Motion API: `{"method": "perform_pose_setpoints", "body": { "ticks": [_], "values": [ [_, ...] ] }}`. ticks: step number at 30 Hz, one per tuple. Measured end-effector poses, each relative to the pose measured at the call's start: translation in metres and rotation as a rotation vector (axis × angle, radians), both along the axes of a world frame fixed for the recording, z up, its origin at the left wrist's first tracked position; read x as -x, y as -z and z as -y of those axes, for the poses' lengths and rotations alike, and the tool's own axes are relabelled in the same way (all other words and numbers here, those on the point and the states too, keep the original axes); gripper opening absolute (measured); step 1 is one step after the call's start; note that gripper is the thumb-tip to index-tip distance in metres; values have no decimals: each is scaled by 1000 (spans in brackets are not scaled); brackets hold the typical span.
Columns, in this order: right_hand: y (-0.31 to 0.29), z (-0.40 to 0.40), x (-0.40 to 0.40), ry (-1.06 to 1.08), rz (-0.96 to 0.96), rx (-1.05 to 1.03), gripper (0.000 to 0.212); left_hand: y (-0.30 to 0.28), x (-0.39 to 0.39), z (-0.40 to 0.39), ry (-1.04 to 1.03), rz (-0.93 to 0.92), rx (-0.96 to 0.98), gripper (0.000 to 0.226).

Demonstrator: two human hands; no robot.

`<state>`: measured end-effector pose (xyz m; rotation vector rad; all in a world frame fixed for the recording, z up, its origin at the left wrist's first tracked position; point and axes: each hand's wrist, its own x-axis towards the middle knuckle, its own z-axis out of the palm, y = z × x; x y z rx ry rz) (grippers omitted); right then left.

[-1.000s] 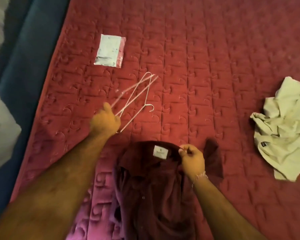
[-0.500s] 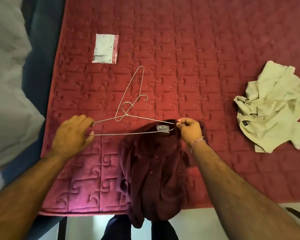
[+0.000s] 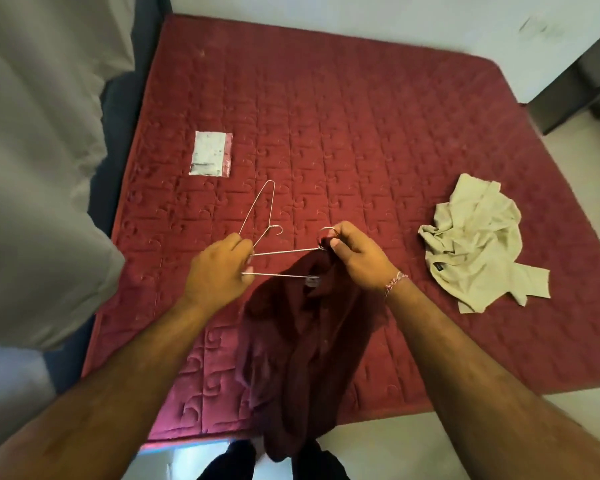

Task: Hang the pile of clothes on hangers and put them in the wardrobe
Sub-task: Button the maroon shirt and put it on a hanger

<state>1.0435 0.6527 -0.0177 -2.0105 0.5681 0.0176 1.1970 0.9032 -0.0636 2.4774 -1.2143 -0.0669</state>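
Note:
A dark maroon shirt hangs in front of me over the near edge of the red bed. A thin wire hanger runs across its collar. My left hand grips the hanger's left end. My right hand pinches the hanger's hook together with the shirt's collar. A second wire hanger lies flat on the quilt just beyond my left hand. A crumpled cream shirt lies on the bed to the right.
A small white and pink packet lies on the quilt at the back left. Grey bedding and a blue strip border the bed's left side. Pale floor shows at the right, with dark furniture at the back right.
The view pulled back and the maroon shirt rose off the bed. My right hand moved up onto the hanger's hook. One end of the hanger went into the collar.

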Motion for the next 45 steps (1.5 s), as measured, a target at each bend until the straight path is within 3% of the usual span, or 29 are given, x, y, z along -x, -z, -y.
{"method": "perform_pose_setpoints", "body": {
  "ticks": [3, 5, 6, 8, 10, 12, 14, 16, 17, 19, 22, 24, 28, 33, 35, 37, 41, 45],
  "values": [
    [-46, -13, 1, 12, 36, 174, 27, -28, -5, 12, -34, -74, 69, 34],
    [-66, -22, -1, 74, 95, 339, 17, -46, -10, 19, -43, -13, 150, 35],
    [-77, -28, -3, 127, 158, 359, 8, -59, -10, 23, -89, 42, 213, 38],
    [-91, -36, -6, 240, 276, 301, 12, -79, -10, 27, -343, 55, 390, 63],
    [-100, -40, -8, 332, 359, 229, 19, -89, 0, 33, -589, -120, 695, 86],
    [-108, -44, -8, 393, 448, 160, 20, -87, 21, 37, -536, -464, 896, 87],
    [-117, -48, -7, 449, 535, 65, 19, -74, 53, 44, -246, -765, 727, 81],
    [-124, -50, -6, 477, 595, -29, 15, -51, 75, 50, -37, -700, 433, 63],
    [-127, -51, -5, 484, 614, -72, 12, -40, 79, 54, -55, -650, 385, 44],
    [-130, -48, -1, 484, 634, -131, 11, -36, 77, 60, -220, -847, 472, 7],
    [-134, -30, 14, 378, 600, -39, 14, -63, 55, 55, -396, -1241, 657, 22],
    [-138, -12, 31, 227, 545, 36, 15, -88, 35, 49, -425, -1317, 679, 19],
    [-145, 23, 55, -77, 328, 222, 6, -133, -1, 45, -382, -1221, 588, 20],
    [-145, 62, 62, -215, 214, 443, 9, -168, -10, 49, -406, -1328, 483, 18],
    [-142, 73, 63, -293, 158, 561, 5, -173, -8, 53, -440, -1275, 484, 12],
    [-141, 82, 64, -403, 101, 644, 3, -175, 1, 65, -473, -1048, 511, 16],
    [-146, 95, 58, -539, -80, 769, 8, -185, 32, 87, -480, -388, 404, 16],
    [-154, 96, 52, -649, -241, 834, 8, -194, 47, 83, -514, -170, 301, 12]
  ]
}}
